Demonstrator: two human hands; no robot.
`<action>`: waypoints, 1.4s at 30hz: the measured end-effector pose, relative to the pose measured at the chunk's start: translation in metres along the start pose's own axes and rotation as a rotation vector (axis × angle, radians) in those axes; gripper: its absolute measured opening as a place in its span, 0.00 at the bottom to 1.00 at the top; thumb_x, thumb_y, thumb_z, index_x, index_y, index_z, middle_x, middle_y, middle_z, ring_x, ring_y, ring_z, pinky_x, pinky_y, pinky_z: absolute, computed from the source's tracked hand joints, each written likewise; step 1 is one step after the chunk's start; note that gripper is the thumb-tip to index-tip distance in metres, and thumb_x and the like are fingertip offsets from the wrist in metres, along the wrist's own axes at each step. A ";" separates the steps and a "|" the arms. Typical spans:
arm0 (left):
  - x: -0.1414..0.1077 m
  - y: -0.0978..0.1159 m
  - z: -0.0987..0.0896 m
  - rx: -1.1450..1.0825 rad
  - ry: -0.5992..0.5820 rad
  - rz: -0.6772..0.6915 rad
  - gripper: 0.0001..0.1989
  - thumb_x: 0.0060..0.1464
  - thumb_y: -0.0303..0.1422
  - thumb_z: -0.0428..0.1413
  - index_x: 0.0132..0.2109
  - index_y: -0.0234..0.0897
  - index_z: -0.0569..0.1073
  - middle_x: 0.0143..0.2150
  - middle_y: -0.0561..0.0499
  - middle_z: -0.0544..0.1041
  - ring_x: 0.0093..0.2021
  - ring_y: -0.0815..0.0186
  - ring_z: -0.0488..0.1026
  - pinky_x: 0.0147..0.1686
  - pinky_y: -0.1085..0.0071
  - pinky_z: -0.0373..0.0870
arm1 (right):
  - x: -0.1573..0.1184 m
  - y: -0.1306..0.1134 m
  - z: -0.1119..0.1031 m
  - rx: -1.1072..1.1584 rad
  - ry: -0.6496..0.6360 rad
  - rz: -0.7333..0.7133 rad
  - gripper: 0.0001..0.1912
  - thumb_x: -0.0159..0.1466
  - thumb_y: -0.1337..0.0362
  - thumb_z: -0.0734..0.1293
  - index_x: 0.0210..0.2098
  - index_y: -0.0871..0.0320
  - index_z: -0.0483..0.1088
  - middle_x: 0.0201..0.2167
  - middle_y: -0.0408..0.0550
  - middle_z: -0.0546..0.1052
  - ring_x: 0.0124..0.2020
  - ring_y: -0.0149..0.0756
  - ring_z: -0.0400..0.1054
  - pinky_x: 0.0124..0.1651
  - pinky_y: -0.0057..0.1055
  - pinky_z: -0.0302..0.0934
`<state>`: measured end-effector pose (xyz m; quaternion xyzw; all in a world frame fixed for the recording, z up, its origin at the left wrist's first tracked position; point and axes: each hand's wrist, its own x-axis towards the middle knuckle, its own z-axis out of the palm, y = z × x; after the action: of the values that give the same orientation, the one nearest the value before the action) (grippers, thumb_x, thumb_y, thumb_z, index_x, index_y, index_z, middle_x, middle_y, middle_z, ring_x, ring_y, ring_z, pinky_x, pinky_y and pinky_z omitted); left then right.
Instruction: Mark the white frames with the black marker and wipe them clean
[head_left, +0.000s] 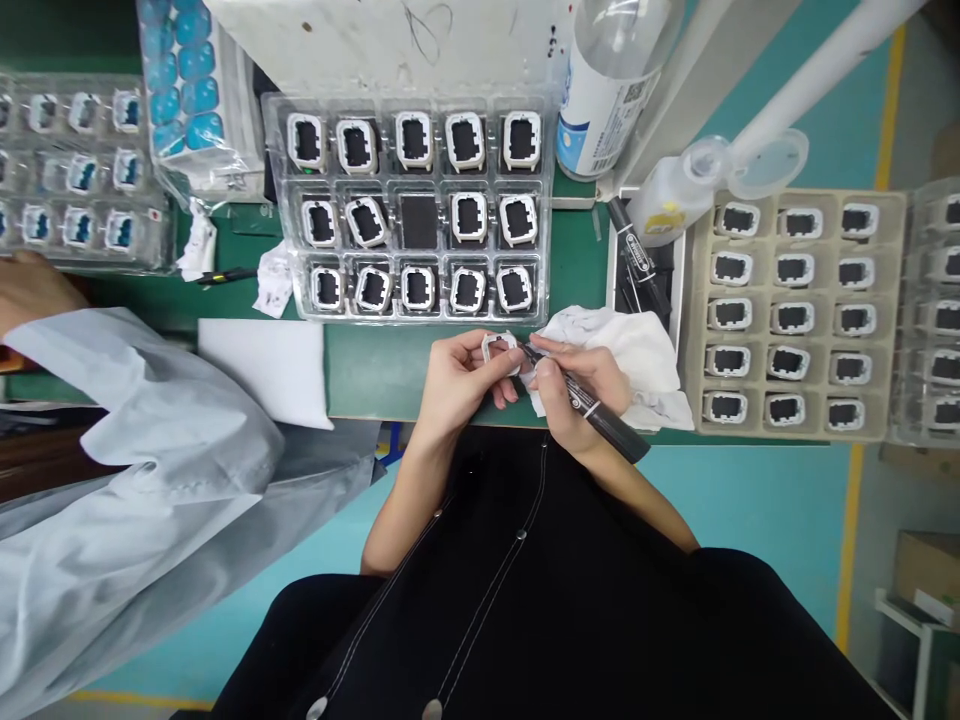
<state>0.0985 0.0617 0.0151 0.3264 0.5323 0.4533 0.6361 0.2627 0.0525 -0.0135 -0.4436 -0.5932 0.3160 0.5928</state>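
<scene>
Between the fingers of my left hand (466, 385) is a small white watch-case-like frame (496, 346), held just above the front edge of the green table. My right hand (577, 390) grips a black marker pen (600, 415), its tip end against or very close to the frame's right side; the exact contact is hidden by my fingers. A white cloth (637, 360) lies beside and behind my right hand. Beyond my hands stands a clear plastic tray (409, 322) of similar white frames, with one compartment in the middle row holding no frame.
On the right are a beige tray (694, 300) of frames, a box with another marker (630, 240), and bottles, one large and clear (600, 100). To the left lie a white foam sheet (262, 370), a packet of blue pieces (184, 75) and a co-worker's grey sleeve (165, 400).
</scene>
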 end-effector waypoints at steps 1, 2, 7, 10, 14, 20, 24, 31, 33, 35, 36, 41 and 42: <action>0.000 0.000 0.001 -0.006 0.002 0.002 0.24 0.52 0.49 0.82 0.36 0.35 0.83 0.25 0.49 0.83 0.18 0.67 0.77 0.17 0.74 0.74 | 0.000 0.001 0.000 0.002 -0.002 0.004 0.06 0.76 0.62 0.76 0.47 0.49 0.75 0.47 0.48 0.92 0.48 0.47 0.92 0.51 0.46 0.89; 0.000 0.001 0.001 -0.012 0.003 0.005 0.24 0.51 0.49 0.82 0.35 0.35 0.83 0.26 0.49 0.84 0.18 0.67 0.77 0.17 0.74 0.74 | -0.001 0.002 0.001 0.006 -0.003 0.001 0.06 0.76 0.61 0.76 0.48 0.49 0.75 0.46 0.48 0.92 0.49 0.47 0.92 0.51 0.46 0.89; 0.001 0.002 0.001 -0.028 -0.013 0.019 0.22 0.51 0.47 0.83 0.34 0.36 0.83 0.25 0.50 0.83 0.19 0.67 0.77 0.17 0.74 0.74 | 0.000 0.003 0.004 0.053 -0.003 -0.024 0.05 0.77 0.62 0.75 0.48 0.48 0.75 0.37 0.42 0.90 0.45 0.45 0.92 0.47 0.42 0.88; 0.001 0.002 0.001 -0.006 -0.019 0.016 0.22 0.52 0.48 0.82 0.34 0.37 0.84 0.23 0.52 0.81 0.19 0.66 0.77 0.18 0.73 0.74 | 0.002 0.000 0.003 0.067 -0.038 -0.017 0.05 0.77 0.63 0.75 0.49 0.48 0.75 0.38 0.43 0.90 0.43 0.44 0.92 0.46 0.42 0.88; 0.001 0.001 0.000 0.002 -0.022 0.026 0.22 0.54 0.48 0.81 0.35 0.37 0.84 0.22 0.52 0.80 0.19 0.66 0.77 0.18 0.73 0.74 | 0.003 -0.001 0.002 0.081 -0.044 -0.033 0.05 0.77 0.63 0.75 0.49 0.48 0.75 0.34 0.40 0.89 0.45 0.46 0.92 0.47 0.43 0.88; -0.002 0.001 -0.001 -0.033 -0.030 0.017 0.23 0.53 0.48 0.82 0.35 0.36 0.84 0.25 0.50 0.83 0.19 0.66 0.77 0.17 0.73 0.74 | 0.000 -0.002 0.002 0.052 -0.026 -0.041 0.05 0.78 0.62 0.75 0.50 0.47 0.75 0.41 0.44 0.91 0.44 0.44 0.91 0.45 0.42 0.89; -0.013 0.002 0.000 -0.082 -0.016 -0.019 0.23 0.53 0.49 0.82 0.36 0.36 0.84 0.27 0.50 0.84 0.18 0.67 0.78 0.15 0.74 0.72 | -0.001 -0.004 0.000 0.016 0.033 -0.038 0.07 0.78 0.61 0.75 0.52 0.47 0.74 0.39 0.43 0.89 0.42 0.44 0.90 0.48 0.46 0.89; -0.038 0.012 0.009 -0.097 -0.019 -0.027 0.21 0.59 0.49 0.80 0.41 0.37 0.85 0.31 0.48 0.88 0.17 0.66 0.78 0.13 0.73 0.70 | 0.001 -0.002 0.002 0.023 0.079 -0.035 0.07 0.80 0.54 0.74 0.51 0.44 0.73 0.40 0.42 0.88 0.37 0.42 0.88 0.45 0.46 0.88; -0.043 0.017 0.011 -0.122 -0.012 -0.035 0.20 0.58 0.47 0.80 0.40 0.37 0.85 0.30 0.49 0.87 0.16 0.66 0.77 0.12 0.73 0.70 | 0.000 -0.002 0.003 -0.003 0.090 -0.031 0.08 0.80 0.53 0.74 0.51 0.44 0.73 0.40 0.42 0.89 0.33 0.41 0.86 0.41 0.45 0.86; -0.047 0.023 0.013 -0.152 -0.002 -0.040 0.20 0.58 0.46 0.81 0.39 0.37 0.85 0.28 0.51 0.86 0.16 0.66 0.76 0.12 0.74 0.70 | -0.001 -0.002 0.003 -0.007 0.100 -0.026 0.08 0.79 0.53 0.75 0.51 0.44 0.73 0.40 0.43 0.89 0.31 0.40 0.85 0.38 0.44 0.85; -0.049 0.025 0.013 -0.163 0.004 -0.038 0.19 0.57 0.45 0.81 0.39 0.37 0.84 0.27 0.51 0.85 0.15 0.66 0.76 0.13 0.74 0.70 | -0.002 -0.002 0.003 -0.003 0.103 -0.025 0.08 0.79 0.53 0.75 0.51 0.44 0.73 0.39 0.43 0.89 0.32 0.40 0.86 0.37 0.43 0.84; -0.057 0.030 0.015 -0.189 0.026 -0.011 0.17 0.60 0.42 0.80 0.37 0.36 0.83 0.23 0.54 0.83 0.15 0.67 0.76 0.14 0.76 0.71 | -0.002 0.001 0.002 0.025 0.098 -0.061 0.09 0.77 0.58 0.77 0.53 0.46 0.76 0.38 0.38 0.87 0.32 0.38 0.85 0.39 0.41 0.83; -0.058 0.031 0.015 -0.196 0.023 -0.005 0.17 0.61 0.41 0.80 0.37 0.36 0.83 0.23 0.54 0.83 0.15 0.68 0.76 0.14 0.76 0.71 | -0.002 0.002 0.002 0.031 0.095 -0.073 0.09 0.77 0.59 0.77 0.54 0.45 0.76 0.37 0.37 0.87 0.31 0.38 0.84 0.39 0.41 0.82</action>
<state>0.1046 0.0205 0.0681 0.2559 0.4935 0.5055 0.6598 0.2607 0.0518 -0.0159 -0.4269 -0.5755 0.2818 0.6381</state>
